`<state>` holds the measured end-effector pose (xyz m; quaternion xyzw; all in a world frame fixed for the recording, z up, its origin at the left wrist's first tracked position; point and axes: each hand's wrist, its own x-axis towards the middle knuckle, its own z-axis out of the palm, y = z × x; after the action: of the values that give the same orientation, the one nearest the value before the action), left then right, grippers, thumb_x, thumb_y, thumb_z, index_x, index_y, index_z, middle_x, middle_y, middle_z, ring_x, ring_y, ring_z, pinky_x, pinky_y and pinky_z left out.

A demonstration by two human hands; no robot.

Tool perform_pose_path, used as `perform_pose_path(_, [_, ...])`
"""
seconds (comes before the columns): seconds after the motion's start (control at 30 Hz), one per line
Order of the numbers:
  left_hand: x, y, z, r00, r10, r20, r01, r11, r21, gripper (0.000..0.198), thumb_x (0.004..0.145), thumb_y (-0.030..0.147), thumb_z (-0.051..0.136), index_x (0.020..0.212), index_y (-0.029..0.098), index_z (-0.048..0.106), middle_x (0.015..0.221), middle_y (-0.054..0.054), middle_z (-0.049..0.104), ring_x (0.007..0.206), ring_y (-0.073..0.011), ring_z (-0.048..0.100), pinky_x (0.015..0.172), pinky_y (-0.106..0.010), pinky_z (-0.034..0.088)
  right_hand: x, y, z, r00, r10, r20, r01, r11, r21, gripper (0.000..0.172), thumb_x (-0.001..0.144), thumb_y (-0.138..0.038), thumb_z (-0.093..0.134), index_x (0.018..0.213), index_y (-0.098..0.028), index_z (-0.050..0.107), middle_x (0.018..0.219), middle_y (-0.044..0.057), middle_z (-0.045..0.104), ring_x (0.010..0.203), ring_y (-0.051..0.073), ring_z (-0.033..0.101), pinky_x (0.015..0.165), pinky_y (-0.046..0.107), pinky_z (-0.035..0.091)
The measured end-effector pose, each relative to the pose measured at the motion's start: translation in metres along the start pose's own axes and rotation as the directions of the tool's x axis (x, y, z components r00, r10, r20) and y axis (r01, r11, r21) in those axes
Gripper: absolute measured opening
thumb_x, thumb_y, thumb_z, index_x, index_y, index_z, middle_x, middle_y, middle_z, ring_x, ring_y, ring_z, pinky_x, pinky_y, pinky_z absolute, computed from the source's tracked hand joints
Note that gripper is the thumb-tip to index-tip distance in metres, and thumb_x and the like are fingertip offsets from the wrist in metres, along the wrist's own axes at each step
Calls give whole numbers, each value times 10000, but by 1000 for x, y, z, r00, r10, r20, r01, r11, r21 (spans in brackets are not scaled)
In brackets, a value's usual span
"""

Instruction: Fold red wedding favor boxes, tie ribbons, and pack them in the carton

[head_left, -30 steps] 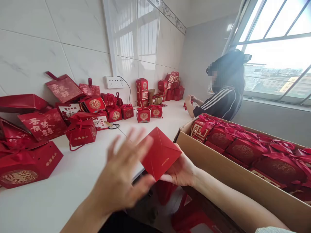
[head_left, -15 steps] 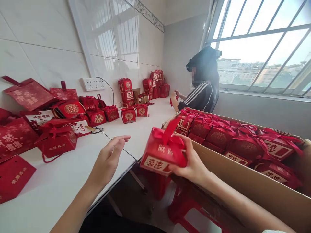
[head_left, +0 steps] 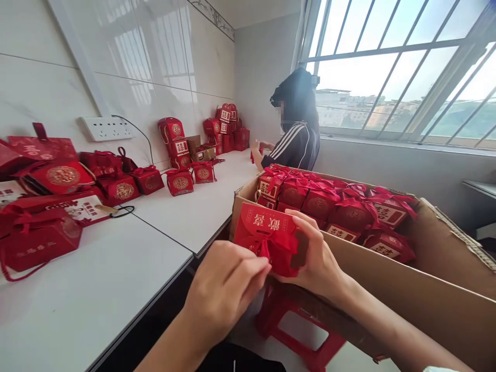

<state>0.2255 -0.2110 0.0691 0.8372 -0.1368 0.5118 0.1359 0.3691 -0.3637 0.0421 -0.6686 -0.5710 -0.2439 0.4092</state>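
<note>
Held up near the carton's front corner is a small red gift box (head_left: pixel 248 226) with gold lettering, tilted so its top faces me. My right hand (head_left: pixel 323 261) grips it from the right side, thumb and fingers around its edges. A red ribbon bow (head_left: pixel 281 247) is tied on its top. My left hand (head_left: pixel 225 287) reaches in from the left, its thumb and forefinger pinched at the ribbon; the exact grip is partly covered by the fingers.
An open carton (head_left: pixel 387 276) at right holds rows of similar beribboned boxes. More red boxes (head_left: pixel 124 191) lie on the white table (head_left: pixel 96 268) along the wall. A red stool (head_left: pixel 306 346) stands below. Farther back, a co-worker (head_left: pixel 296 139) works at the table.
My left hand has moved right from open beside the box to pinching at its ribbon. The box has tilted its top toward me. My view has turned right.
</note>
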Motion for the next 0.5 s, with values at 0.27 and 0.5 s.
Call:
perform_pose_path(0.27, [9,-6,6,989,-137,-55,140,988,60,74,858,180,581,917,213,610,747,15,658,686,-116,607,677,-230,488,-8,2,-20,997,72,-16,-71,996,47,939,607,-356,831,1352,-321,261,1377,142,379,1293,340,418,968,535,482])
perform_pose_path(0.5, [-26,-139,-1,707,-698,112,653,705,276,252,777,492,526,778,261,626,826,3,699,793,-243,676,751,-353,518,0,6,-61,477,635,607,-736,-90,672,645,792,-731,430,1151,-205,528,1085,115,657,966,258,659,832,476,549])
